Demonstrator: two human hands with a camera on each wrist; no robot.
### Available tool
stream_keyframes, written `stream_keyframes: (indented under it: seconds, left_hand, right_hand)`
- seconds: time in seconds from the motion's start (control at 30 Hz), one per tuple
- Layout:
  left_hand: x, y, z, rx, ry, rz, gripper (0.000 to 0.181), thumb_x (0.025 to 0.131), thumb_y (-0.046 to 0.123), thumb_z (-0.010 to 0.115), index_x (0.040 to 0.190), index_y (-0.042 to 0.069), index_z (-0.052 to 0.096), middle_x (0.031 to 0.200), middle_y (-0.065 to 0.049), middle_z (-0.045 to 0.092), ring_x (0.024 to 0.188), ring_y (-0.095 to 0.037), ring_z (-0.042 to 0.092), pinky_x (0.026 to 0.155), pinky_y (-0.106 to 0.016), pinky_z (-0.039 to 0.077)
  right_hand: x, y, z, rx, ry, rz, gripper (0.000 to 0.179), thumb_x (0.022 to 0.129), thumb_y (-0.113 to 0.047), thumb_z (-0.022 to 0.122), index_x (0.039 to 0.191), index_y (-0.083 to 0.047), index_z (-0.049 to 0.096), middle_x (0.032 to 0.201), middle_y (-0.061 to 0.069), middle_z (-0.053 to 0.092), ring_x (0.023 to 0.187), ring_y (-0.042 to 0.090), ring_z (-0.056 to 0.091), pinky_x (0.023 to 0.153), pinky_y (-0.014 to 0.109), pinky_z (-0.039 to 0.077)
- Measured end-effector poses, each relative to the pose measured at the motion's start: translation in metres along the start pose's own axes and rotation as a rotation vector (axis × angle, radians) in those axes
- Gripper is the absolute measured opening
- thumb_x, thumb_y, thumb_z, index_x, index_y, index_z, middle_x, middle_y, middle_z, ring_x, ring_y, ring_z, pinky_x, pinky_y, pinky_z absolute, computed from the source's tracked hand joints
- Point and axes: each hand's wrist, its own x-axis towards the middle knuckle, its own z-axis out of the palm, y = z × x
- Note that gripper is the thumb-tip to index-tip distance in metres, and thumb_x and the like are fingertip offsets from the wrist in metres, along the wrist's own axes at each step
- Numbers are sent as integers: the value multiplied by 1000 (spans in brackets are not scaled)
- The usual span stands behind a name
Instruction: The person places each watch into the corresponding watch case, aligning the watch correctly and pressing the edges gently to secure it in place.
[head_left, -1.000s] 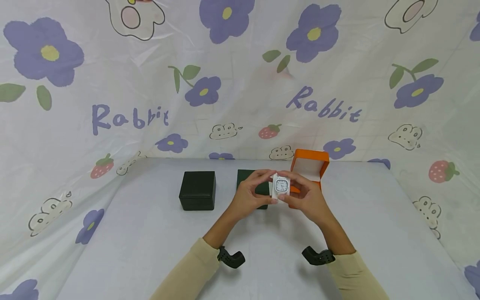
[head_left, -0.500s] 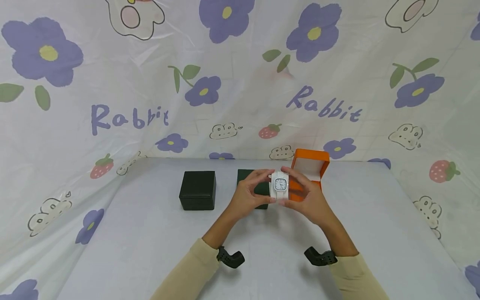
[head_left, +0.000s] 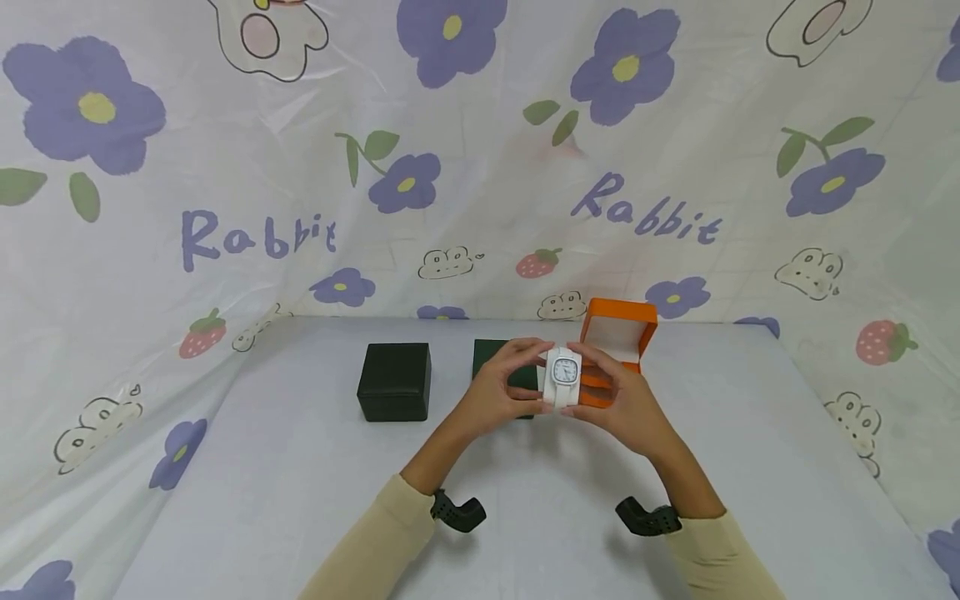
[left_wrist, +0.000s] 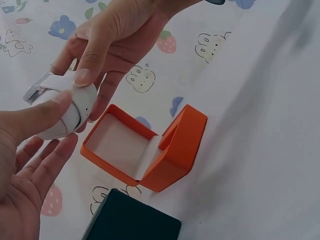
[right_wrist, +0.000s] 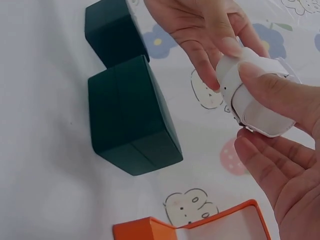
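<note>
A white wristwatch (head_left: 565,372) with a squarish face is wrapped round a white cushion and held up over the table, its face toward the head camera. My left hand (head_left: 497,388) pinches its left side between thumb and fingers. From the right, my right hand (head_left: 617,395) pinches it with the thumb low and the index finger at the top. In the left wrist view, both thumbs press on the cushion (left_wrist: 84,97) end. Behind the right hand an orange watch box (head_left: 621,312) stands with its lid up, its pale lining showing.
A dark green box (head_left: 483,354), lid down, stands behind the left hand and is partly hidden by it. Further left is another dark box (head_left: 394,382), also closed. A patterned cloth (head_left: 465,208) hangs behind the white table (head_left: 300,500).
The right thumb has slid off the front of the watch down to its lower edge, so the lower strap now shows. The watch has shifted only slightly; the boxes stay put.
</note>
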Motion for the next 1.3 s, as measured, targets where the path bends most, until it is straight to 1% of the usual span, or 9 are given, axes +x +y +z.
stream_keyframes:
  seconds: [0.1,0.3,0.37,0.57,0.73,0.9,1.03,1.17,1.3]
  left_hand:
    - [2,0,0,40,-21,-4,84,78,0,86,151,22,51,150,1,41,128,-24,52,85,-31,60]
    - [6,2,2,122,-45,16,84,76,2,89,150,16,51,148,-1,44,122,-27,55,88,-31,59]
    - [8,4,3,136,-52,21,83,76,4,89,149,17,52,147,-1,45,121,-27,56,90,-32,59]
    - [12,3,5,169,-62,50,81,77,7,90,148,16,53,146,-1,48,123,-22,55,96,-38,56]
    - [15,2,9,174,-43,113,80,76,5,89,147,9,52,144,-5,49,128,-24,54,99,-44,54]
    - [17,3,11,189,22,168,78,75,9,91,144,9,56,140,-6,52,125,-21,57,99,-40,55]
    - [19,5,11,190,42,172,77,73,9,92,143,8,58,139,-7,54,125,-21,59,98,-37,55]
    - [21,5,12,181,34,166,78,74,8,92,144,8,57,140,-7,54,126,-21,58,99,-39,54]
    - [24,5,13,219,28,151,81,74,11,92,146,11,56,142,-6,53,128,-21,56,99,-41,55]
  right_hand:
    - [-1,1,-1,-4,-5,4,85,78,-3,87,152,-18,48,139,11,56,122,38,61,92,40,57]
    - [-3,1,-5,-77,-10,-8,86,78,-7,88,153,-15,47,143,15,55,122,39,61,93,47,55]
    - [-4,0,-7,-90,-10,-12,86,78,-8,88,153,-14,46,143,15,55,121,40,62,93,50,55]
    - [-4,0,-14,-58,-35,1,86,79,-8,88,154,-15,45,145,14,54,122,38,62,96,47,54]
    - [-4,0,-20,-49,-51,5,88,80,-8,87,155,-20,44,146,13,52,123,38,60,96,47,54]
    - [-3,-3,-25,-81,-27,-19,88,80,-11,87,155,-28,43,147,10,52,126,35,59,98,46,53]
    - [-3,-5,-28,-128,-18,-31,88,81,-12,87,155,-28,44,145,10,54,125,35,60,99,50,52]
    - [-5,-6,-31,-184,-8,-36,86,80,-11,88,154,-21,45,141,11,58,123,34,62,101,50,51]
    - [-5,-6,-33,-214,6,-34,85,79,-8,88,153,-16,47,135,10,63,120,35,63,102,51,50]
